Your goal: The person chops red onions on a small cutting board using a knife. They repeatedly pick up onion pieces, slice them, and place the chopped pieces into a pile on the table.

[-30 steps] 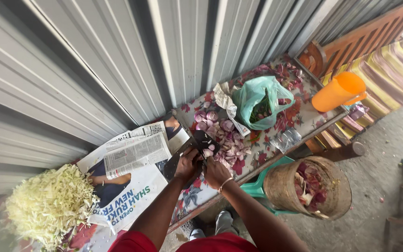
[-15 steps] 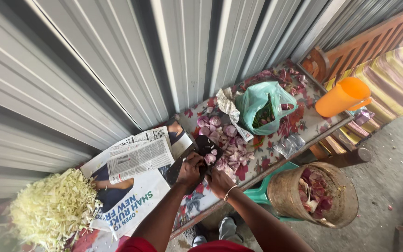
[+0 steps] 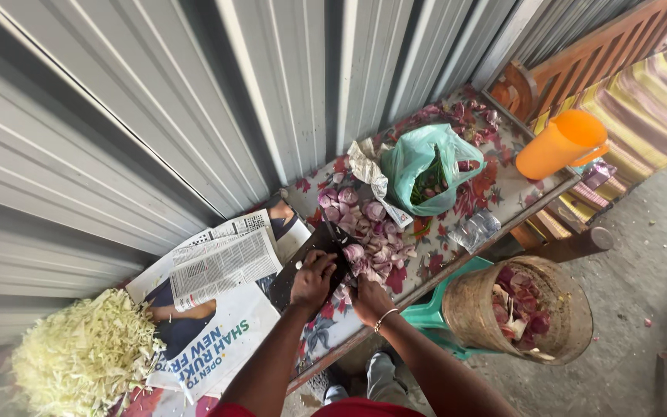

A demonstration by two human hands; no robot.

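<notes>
A dark knife [image 3: 326,238] is being gripped by the clenched fingers of the left hand [image 3: 312,279], its blade now lying lower and flatter than half a second ago. A peeled onion piece [image 3: 347,292] is being pinched against the flowered counter [image 3: 503,202] by the right hand [image 3: 367,297], just near of the onion pile [image 3: 368,232], which is sitting unchanged. The blade edge is being hidden by the hands. The shredded cabbage [image 3: 82,357] is being cut off at the left.
</notes>
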